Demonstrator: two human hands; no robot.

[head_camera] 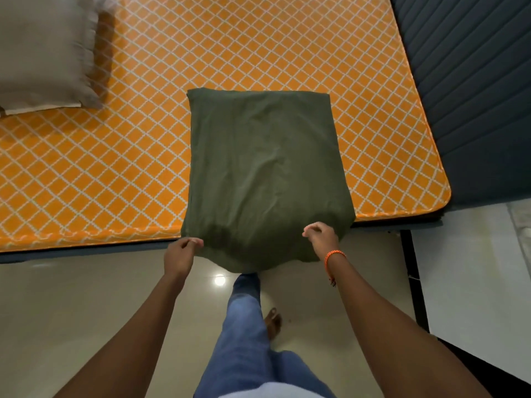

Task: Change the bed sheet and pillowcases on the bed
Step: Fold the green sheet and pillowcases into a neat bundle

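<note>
Squarely between both hands: green pillow (264, 173), overhanging mattress (86, 179) edge. Pinched at near corners by left hand (181, 252) and right hand (321, 235).

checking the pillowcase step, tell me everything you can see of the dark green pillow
The dark green pillow is a rectangle in plain, matte, lightly creased fabric. It lies flat on the orange lattice-patterned mattress, its near end hanging past the bed's edge. The left hand pinches its near left corner; the right hand grips the near right edge.
</note>
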